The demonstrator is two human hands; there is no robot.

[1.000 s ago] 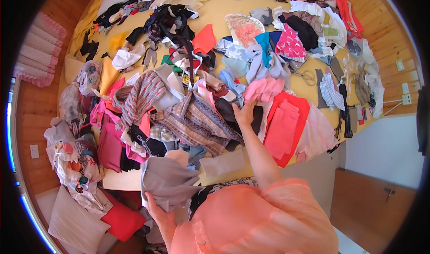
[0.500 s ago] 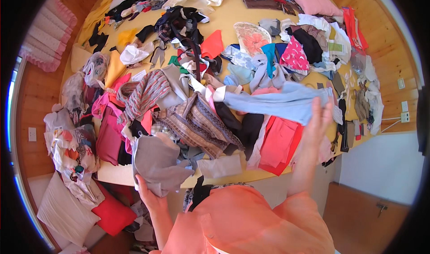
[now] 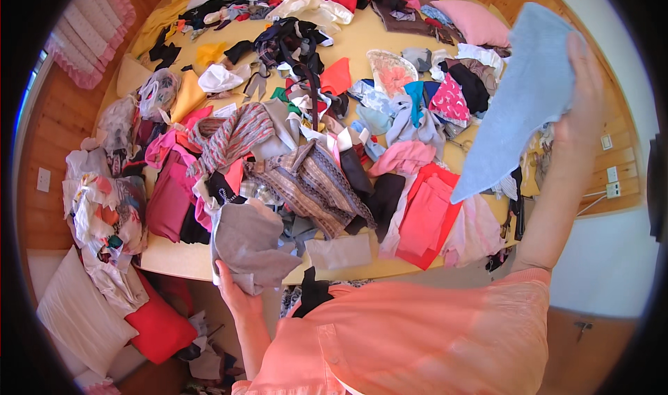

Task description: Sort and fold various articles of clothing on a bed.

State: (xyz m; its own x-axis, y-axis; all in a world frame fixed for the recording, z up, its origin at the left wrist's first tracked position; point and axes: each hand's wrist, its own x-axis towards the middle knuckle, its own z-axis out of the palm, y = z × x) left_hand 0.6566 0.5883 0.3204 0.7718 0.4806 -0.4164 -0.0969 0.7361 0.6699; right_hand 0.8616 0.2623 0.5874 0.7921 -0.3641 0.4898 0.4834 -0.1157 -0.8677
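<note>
Salmon-pink short-sleeved top, slightly sheer fabric, bare forearms

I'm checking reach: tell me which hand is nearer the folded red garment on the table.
Left. The left hand, gripping a grey cloth, is at the table edge beside the red garment; the right hand is raised, holding a blue cloth.

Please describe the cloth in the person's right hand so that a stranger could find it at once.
Start from the yellow table heaped with clothes and look to its right side, where the right hand is raised. The light blue cloth hangs from it, above the pile. It is plain pale blue, unlike the red garment lying below.
</note>
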